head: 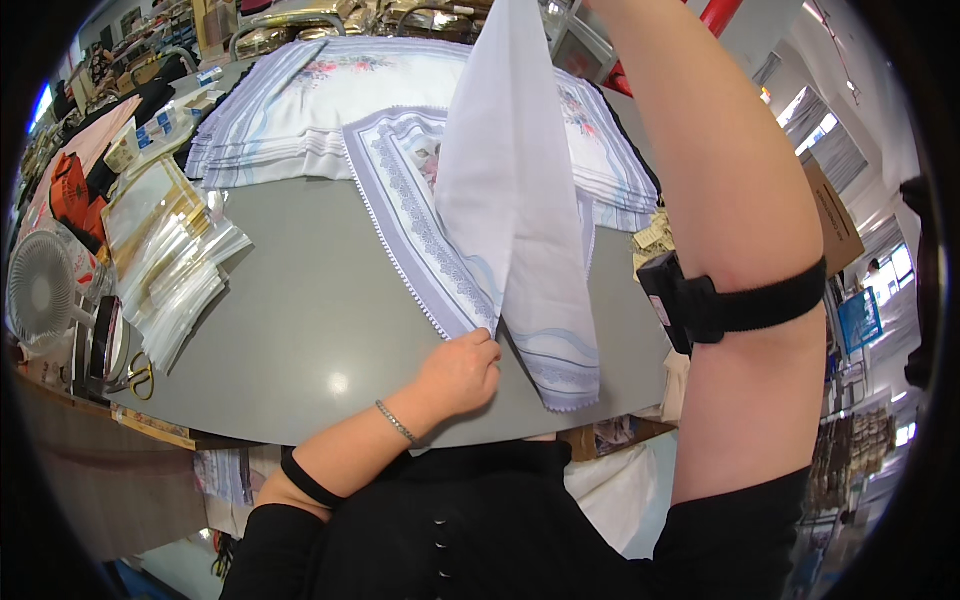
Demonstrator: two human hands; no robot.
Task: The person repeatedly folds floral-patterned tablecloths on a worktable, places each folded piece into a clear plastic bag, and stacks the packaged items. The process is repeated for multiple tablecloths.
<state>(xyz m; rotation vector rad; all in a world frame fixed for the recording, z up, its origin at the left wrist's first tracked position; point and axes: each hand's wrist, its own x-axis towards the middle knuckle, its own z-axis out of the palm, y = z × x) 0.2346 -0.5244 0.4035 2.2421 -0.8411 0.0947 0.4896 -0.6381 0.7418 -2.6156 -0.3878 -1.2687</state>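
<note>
A thin white scarf (517, 157) with a lavender lace-patterned border hangs in a tall fold above the table. My left hand (459, 371) pinches one of its corners, low over the grey tabletop (300, 300). The scarf's upper end runs out of the picture at the top. My right forearm is raised along the right side, and the right hand lies beyond the top edge, out of view. Behind the held scarf, a wide pile of similar folded scarves (277, 120) with floral print spreads across the table. Part of that pile is hidden by the hanging cloth.
Clear plastic bags (172, 285) lie fanned out at the left. Beyond them stand a small white fan (41, 289) and an orange object (71, 191). Scissors (141, 376) rest near the left front edge. Small paper tags (652, 241) sit at the right, partly behind my arm.
</note>
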